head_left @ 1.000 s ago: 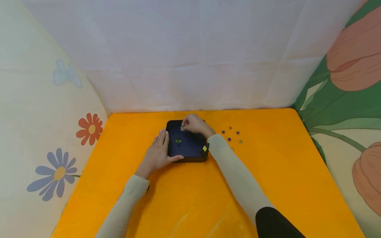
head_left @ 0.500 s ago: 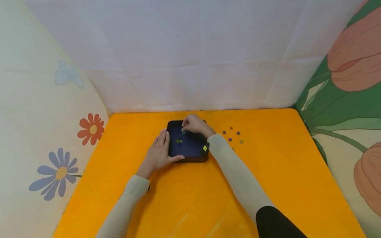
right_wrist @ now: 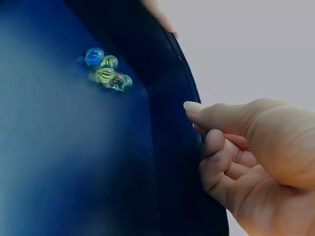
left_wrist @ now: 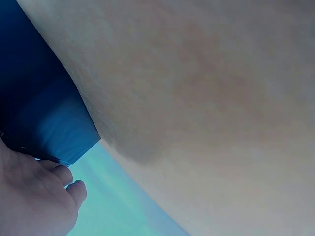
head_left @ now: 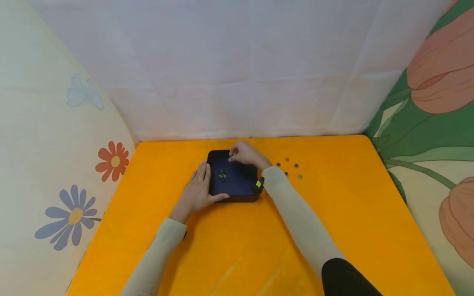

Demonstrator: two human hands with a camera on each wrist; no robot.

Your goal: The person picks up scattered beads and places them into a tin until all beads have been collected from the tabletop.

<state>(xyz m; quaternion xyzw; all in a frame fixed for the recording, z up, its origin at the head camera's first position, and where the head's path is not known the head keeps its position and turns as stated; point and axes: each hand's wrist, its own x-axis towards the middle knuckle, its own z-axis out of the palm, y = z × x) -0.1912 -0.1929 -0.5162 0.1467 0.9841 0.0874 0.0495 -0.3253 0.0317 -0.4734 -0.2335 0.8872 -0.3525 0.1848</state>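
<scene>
Dark blue, the tray [head_left: 240, 184] sits on the orange worktop [head_left: 333, 226], and from the head view we see the cluster of marbles [right_wrist: 105, 74] inside it, toward nine o'clock. The left hand [head_left: 197, 189] lies at eight o'clock, fingers straight along the tray's side, thumb at the near rim. The right hand [head_left: 246, 154] is at one o'clock over the tray, fingers curled, thumb and forefinger narrowly apart. The loose marbles [head_left: 296, 165] (at least five, we count) lie on the worktop at three o'clock.
</scene>
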